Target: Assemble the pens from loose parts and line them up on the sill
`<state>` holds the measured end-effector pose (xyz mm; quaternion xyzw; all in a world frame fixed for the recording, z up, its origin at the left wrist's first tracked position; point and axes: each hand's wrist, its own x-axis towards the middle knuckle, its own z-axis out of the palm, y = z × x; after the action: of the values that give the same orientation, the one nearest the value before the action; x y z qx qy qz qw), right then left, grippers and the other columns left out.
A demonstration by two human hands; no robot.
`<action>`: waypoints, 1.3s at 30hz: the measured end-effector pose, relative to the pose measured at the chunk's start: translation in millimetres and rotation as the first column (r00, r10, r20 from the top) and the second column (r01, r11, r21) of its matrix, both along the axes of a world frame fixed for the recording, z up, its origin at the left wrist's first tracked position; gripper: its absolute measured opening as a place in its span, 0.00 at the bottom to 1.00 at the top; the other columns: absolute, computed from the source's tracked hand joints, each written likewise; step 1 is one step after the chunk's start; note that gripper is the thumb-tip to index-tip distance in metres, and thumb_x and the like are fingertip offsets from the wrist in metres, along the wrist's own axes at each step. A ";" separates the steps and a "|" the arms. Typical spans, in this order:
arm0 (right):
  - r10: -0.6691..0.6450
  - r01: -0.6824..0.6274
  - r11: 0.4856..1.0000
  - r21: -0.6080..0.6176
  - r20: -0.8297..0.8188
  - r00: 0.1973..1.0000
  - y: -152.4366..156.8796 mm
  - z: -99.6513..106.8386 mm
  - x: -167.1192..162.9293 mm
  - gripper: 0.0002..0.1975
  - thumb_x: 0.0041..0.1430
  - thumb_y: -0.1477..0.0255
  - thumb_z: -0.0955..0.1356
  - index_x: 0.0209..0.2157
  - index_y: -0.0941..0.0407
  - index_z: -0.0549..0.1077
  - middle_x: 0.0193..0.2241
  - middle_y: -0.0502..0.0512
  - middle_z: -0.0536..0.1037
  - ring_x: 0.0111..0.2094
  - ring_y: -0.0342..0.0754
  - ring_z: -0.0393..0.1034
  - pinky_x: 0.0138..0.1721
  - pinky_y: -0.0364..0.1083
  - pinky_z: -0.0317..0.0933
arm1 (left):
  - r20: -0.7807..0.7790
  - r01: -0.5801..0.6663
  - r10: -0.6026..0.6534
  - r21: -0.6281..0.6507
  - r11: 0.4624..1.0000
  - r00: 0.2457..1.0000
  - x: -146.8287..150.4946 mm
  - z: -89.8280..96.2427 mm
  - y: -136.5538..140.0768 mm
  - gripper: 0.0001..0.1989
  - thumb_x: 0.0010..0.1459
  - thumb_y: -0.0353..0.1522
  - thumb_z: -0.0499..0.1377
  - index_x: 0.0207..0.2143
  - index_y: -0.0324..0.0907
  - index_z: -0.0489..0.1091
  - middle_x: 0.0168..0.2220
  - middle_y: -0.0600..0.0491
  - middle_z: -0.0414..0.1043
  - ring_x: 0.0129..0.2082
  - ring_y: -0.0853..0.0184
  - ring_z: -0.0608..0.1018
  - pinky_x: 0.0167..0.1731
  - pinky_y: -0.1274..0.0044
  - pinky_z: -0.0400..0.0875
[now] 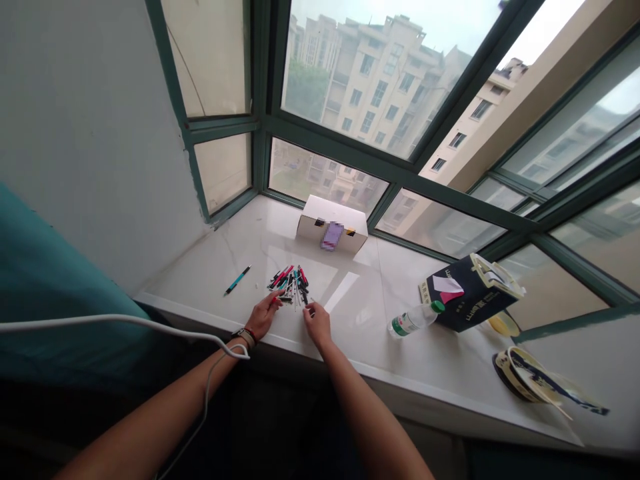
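A loose pile of pen parts (290, 283), with red, black, teal and white pieces, lies on the white sill. At its near left edge is my left hand (264, 317), fingers closed together, with a bit of red at the fingertips too small to make out. On the near right side my right hand (317, 321) pinches the end of a black pen part (305, 297). Apart from the pile, to the left, lies a whole blue and black pen (237, 280).
Behind the pile stands a white box (333, 220) with a purple phone-like item (332, 236) against it. To the right are a green-capped bottle (414, 320), a dark carton (467, 293) and a paper bowl (525, 377). A white cable (150, 321) crosses over my left forearm.
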<state>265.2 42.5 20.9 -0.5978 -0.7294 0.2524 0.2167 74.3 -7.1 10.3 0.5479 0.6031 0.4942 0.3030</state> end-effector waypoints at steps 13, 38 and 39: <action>0.136 -0.130 0.991 -0.039 0.311 0.941 34.6 11.7 -40.9 0.10 0.60 0.73 0.64 0.41 0.53 0.75 0.43 0.58 0.75 0.42 0.50 0.70 0.39 0.45 0.59 | -0.060 -0.051 0.053 0.039 0.998 0.997 -0.1 -21.2 1.1 0.18 0.65 0.43 0.47 0.46 0.43 0.70 0.39 0.50 0.77 0.40 0.66 0.78 0.43 0.75 0.71; 0.110 -0.122 0.985 0.120 0.100 0.989 9.3 7.7 -22.5 0.08 0.62 0.74 0.61 0.36 0.55 0.71 0.37 0.58 0.75 0.41 0.51 0.68 0.43 0.47 0.61 | -0.532 0.055 -0.004 0.081 0.995 0.847 10.6 -8.3 -8.7 0.19 0.67 0.40 0.45 0.52 0.47 0.69 0.41 0.48 0.70 0.41 0.63 0.72 0.42 0.73 0.66; 0.065 -0.064 0.993 0.103 -0.010 0.998 8.9 9.2 -23.8 0.07 0.61 0.72 0.61 0.35 0.55 0.71 0.35 0.57 0.76 0.38 0.50 0.69 0.42 0.47 0.62 | -0.539 0.051 -0.006 0.069 0.996 0.842 11.0 -8.3 -8.6 0.19 0.67 0.41 0.45 0.52 0.47 0.69 0.41 0.48 0.70 0.41 0.63 0.72 0.41 0.73 0.66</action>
<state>241.4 51.4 30.1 -0.5604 -0.7588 0.2253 0.2436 85.3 -15.7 2.0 0.6852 0.6352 0.3401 0.1066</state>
